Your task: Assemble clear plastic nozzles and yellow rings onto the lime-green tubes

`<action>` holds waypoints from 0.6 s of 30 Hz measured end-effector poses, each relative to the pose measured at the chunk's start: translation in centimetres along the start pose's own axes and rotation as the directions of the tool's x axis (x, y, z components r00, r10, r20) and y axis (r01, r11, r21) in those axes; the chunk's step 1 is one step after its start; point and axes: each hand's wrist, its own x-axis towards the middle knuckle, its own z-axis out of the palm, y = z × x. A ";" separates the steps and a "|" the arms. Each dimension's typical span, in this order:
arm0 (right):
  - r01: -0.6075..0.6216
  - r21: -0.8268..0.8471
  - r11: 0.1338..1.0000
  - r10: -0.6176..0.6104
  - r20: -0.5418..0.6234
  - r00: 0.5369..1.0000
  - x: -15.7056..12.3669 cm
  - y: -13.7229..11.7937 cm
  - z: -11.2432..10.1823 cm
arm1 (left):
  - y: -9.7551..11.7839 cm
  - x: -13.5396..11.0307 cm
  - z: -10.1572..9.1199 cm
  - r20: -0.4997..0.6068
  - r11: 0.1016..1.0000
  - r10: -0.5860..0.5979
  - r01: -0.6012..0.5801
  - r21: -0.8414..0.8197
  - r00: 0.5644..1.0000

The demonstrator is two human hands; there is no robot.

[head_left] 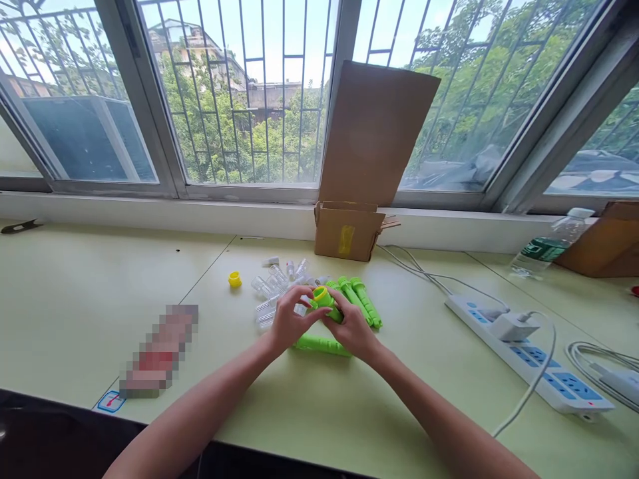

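My two hands meet over the middle of the pale green table [349, 412]. My right hand [355, 328] grips a green flashlight body [333, 313]. Fingers of my left hand [289, 319] pinch a yellow-green ring cap [321, 295] at its top end. Another green flashlight body [320, 344] lies flat just under my hands. More green bodies [363, 301] lie side by side to the right. Several small clear plastic parts [272, 287] are scattered behind my left hand. A loose yellow cap [234, 279] sits to the left of them.
An open cardboard box [347, 231] stands against the window sill behind the parts. A white and blue power strip [529, 359] with a plugged adapter and cables lies at the right. A water bottle [549, 247] and another cardboard box [606, 243] are at the far right.
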 end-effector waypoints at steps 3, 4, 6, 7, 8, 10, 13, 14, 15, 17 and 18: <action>0.021 0.067 0.998 -0.022 0.008 1.000 0.0 -0.1 0.1 | -0.1 0.1 0.0 0.012 0.999 -0.022 0.022 -0.028 1.000; 0.024 0.092 0.995 -0.026 0.015 1.000 0.1 -0.2 0.1 | -0.2 0.1 0.0 0.017 0.999 -0.023 0.024 -0.036 1.000; 0.014 0.145 0.989 -0.018 0.030 0.999 0.1 -0.4 0.1 | -0.3 0.1 0.0 0.025 0.999 -0.020 0.021 -0.046 1.000; 0.000 0.168 0.986 -0.005 0.032 0.999 0.1 -0.5 0.1 | -0.4 0.1 0.0 0.028 0.999 -0.016 0.017 -0.048 0.999; -0.024 0.188 0.982 0.017 0.037 0.999 0.1 -0.6 0.1 | -0.4 0.1 0.0 0.030 0.999 -0.012 0.013 -0.048 0.999; -0.095 0.228 0.969 0.084 0.060 0.995 0.1 -0.7 0.2 | -0.6 0.2 0.0 0.037 0.999 -0.002 0.004 -0.042 0.999; -0.208 0.305 0.930 0.180 0.116 0.977 0.0 -0.7 0.2 | -0.8 0.3 -0.1 0.048 0.999 0.010 -0.008 -0.038 0.999; -0.227 0.331 0.916 0.194 0.129 0.972 0.0 -0.7 0.2 | -0.9 0.3 -0.1 0.049 0.999 0.012 -0.010 -0.039 0.999; -0.239 0.353 0.905 0.202 0.138 0.970 0.0 -0.8 0.2 | -1.0 0.3 -0.1 0.050 0.999 0.013 -0.011 -0.041 0.999; -0.246 0.384 0.890 0.202 0.150 0.968 0.0 -0.9 0.2 | -1.1 0.3 0.0 0.053 0.999 0.013 -0.011 -0.047 0.998; -0.247 0.397 0.884 0.200 0.155 0.967 0.0 -0.9 0.1 | -1.2 0.3 0.0 0.055 0.999 0.013 -0.010 -0.050 0.998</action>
